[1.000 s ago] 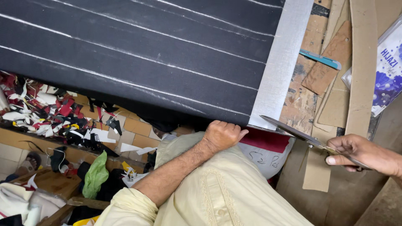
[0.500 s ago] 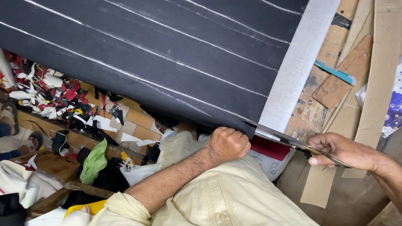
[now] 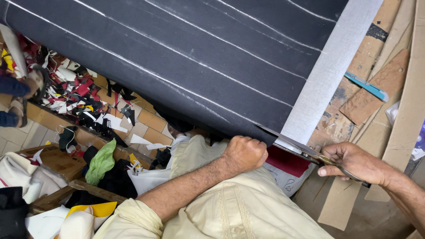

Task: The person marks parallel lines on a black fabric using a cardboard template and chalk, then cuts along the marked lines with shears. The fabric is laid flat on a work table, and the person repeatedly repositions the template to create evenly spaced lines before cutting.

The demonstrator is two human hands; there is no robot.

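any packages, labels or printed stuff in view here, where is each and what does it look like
Red and white printed bag: under the fabric's cut edge, between the left hand and the right hand holding the scissors; red top, white below with dark print.
Printed package: far right edge, mostly cut off; purple-blue and white.
Clear plastic wrapper: right edge, just above that package; contents cannot be told.

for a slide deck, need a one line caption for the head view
Right hand works scissors into the edge of dark chalk-lined fabric while the left hand grips its edge.
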